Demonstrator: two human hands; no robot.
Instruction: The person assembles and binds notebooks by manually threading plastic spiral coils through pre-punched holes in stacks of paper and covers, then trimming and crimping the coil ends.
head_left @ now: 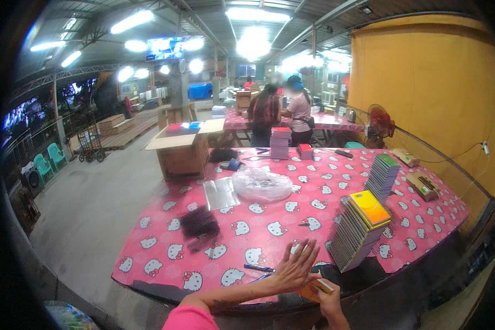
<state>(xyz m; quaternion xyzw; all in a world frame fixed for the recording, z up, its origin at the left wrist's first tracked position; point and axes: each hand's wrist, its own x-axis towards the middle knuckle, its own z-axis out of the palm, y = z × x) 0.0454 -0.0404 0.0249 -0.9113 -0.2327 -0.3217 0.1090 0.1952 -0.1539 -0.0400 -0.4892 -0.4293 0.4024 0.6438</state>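
Observation:
My left hand [296,269] is stretched flat, fingers extended, just above an orange notebook [310,291] at the table's near edge. Whether its palm touches the cover cannot be made out. The fingers of my right hand [330,302] close round the notebook's right side. Beside my left wrist lies a blue pen-like tool [258,268]. To the right of my hands rises a tall, slightly leaning stack of spiral notebooks [355,236] with a yellow-orange cover on top. Behind it stands a second notebook stack [383,176], topped in green.
A pink cat-print cloth [275,228] covers the table. On it are a clear plastic bag [261,184], a silver sheet [221,193], a dark wiry pile [199,223] and red-topped notebooks [280,144]. An open carton [184,157] stands at far left. Two people work beyond.

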